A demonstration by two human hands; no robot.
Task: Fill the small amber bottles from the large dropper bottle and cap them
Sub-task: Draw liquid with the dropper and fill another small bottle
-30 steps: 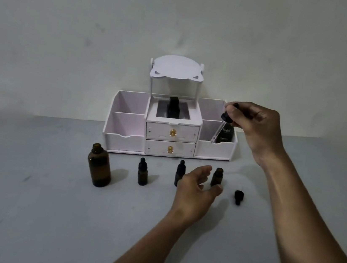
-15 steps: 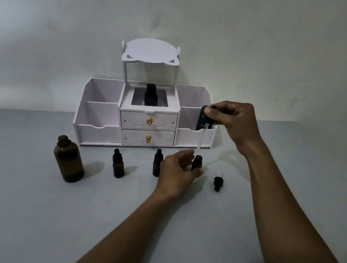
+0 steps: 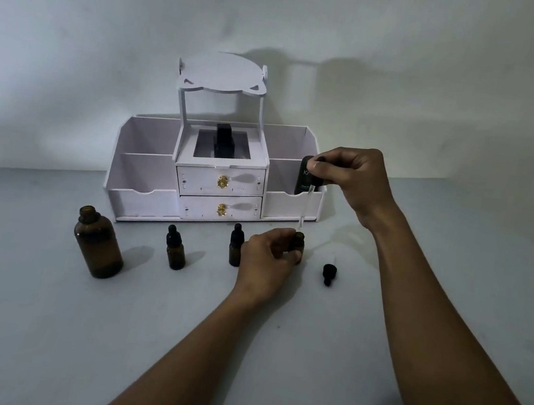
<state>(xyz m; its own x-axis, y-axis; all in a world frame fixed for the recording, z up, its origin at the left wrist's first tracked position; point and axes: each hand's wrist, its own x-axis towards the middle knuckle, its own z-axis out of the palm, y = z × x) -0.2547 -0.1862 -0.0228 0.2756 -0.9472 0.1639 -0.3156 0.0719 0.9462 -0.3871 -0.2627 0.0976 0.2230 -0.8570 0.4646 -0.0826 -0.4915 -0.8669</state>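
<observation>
The large amber bottle (image 3: 98, 245) stands uncapped at the left of the table. Two small capped amber bottles (image 3: 175, 248) (image 3: 235, 246) stand to its right. My left hand (image 3: 268, 259) grips a third small bottle (image 3: 297, 242), which is open. My right hand (image 3: 355, 176) pinches the black bulb of a glass dropper (image 3: 305, 207) held upright, its tip just above that bottle's mouth. A small black cap (image 3: 329, 274) lies on the table to the right of the held bottle.
A white desk organiser (image 3: 217, 182) with two drawers and a raised top stands against the wall behind the bottles. A dark bottle (image 3: 306, 177) sits in its right compartment and a black object (image 3: 222, 140) in its middle well.
My left hand moved forward and closed around the open small bottle. My right hand brought the dropper from a tilt to upright and lowered its tip over the bottle's mouth.
</observation>
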